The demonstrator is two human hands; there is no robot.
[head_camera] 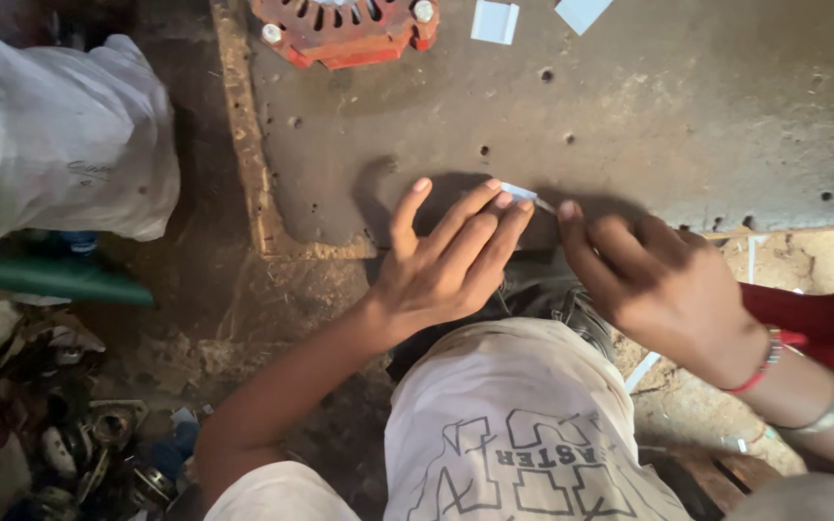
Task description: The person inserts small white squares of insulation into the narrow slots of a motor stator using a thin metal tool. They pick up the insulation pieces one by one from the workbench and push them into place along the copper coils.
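Note:
My left hand [451,256] lies flat with fingers spread at the near edge of a dark metal workbench [649,106], its fingertips pressing down a small pale-blue paper strip [521,193]. My right hand [653,280] is beside it, thumb and forefinger pinched at the strip's right end. A red thread band and a metal bangle sit on my right wrist. Most of the strip is hidden under my fingers.
A red slotted metal casting [345,29] rests at the bench's far edge, with two white paper pieces [494,21] to its right. A white sack [50,135] and a green pipe [50,278] lie on the left. Scrap metal parts [98,449] sit on the dirt floor.

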